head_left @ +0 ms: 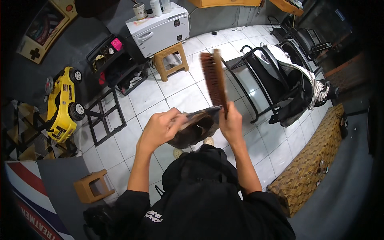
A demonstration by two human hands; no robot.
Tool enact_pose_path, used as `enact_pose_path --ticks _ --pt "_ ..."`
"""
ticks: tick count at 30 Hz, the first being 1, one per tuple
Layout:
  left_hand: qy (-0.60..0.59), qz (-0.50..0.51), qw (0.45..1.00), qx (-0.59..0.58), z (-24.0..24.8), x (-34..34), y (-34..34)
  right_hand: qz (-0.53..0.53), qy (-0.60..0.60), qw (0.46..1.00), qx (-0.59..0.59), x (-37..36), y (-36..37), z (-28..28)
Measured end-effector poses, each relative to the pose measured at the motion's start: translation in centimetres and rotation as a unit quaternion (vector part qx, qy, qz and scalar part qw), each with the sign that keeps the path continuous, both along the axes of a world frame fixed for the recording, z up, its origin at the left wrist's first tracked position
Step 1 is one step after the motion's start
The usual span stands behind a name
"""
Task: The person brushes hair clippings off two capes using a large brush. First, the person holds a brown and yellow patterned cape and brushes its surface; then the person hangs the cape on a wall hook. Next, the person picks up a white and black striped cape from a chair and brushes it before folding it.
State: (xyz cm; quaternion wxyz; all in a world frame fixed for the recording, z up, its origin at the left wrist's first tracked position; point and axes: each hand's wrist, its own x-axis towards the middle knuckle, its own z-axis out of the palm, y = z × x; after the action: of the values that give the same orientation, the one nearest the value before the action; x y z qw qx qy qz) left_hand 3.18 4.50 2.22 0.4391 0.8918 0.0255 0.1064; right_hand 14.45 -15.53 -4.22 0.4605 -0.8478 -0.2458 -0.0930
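My right hand (232, 123) is closed round the handle of a wooden brush (218, 76). The brush stands nearly upright, its reddish-brown bristles facing left. Between my hands hangs a dark, glossy, sheet-like thing (196, 130), brown and black; whether it is cloth or plastic I cannot tell. My left hand (162, 127) pinches its left edge, with the fingers slightly blurred. The sheet's upper right corner reaches my right hand beside the brush handle. Below the sheet, the toes of my light clogs (209, 141) peek out on the floor.
A black chair (266, 72) draped with dark and white cloth stands to the right, near a woven bench (308, 164). Ahead, a white cabinet (162, 34) rests on a wicker stool (171, 62). Leftward are a black trolley (120, 64), a metal frame (105, 116), a yellow toy car (63, 106) and a brown stool (94, 186).
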Motion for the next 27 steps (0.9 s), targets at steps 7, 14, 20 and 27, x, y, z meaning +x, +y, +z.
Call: enact_pose_path --ticks 7,14,20,27 --pt "-0.021 0.029 0.980 0.194 1.6 0.2 3.6 0.194 0.183 0.963 -0.032 -1.8 -0.8 -1.9" --pt "-0.144 0.128 0.967 0.166 5.7 -0.4 4.7 0.130 0.132 0.978 -0.095 -0.9 -1.8 -7.1" --pt "-0.050 0.054 0.974 0.213 5.6 -0.5 -0.8 0.150 0.189 0.966 0.094 -5.8 4.9 -5.3" --pt "-0.110 0.070 0.968 0.215 6.8 -1.5 3.1 -0.008 0.055 0.998 -0.018 -1.5 2.1 -13.4"
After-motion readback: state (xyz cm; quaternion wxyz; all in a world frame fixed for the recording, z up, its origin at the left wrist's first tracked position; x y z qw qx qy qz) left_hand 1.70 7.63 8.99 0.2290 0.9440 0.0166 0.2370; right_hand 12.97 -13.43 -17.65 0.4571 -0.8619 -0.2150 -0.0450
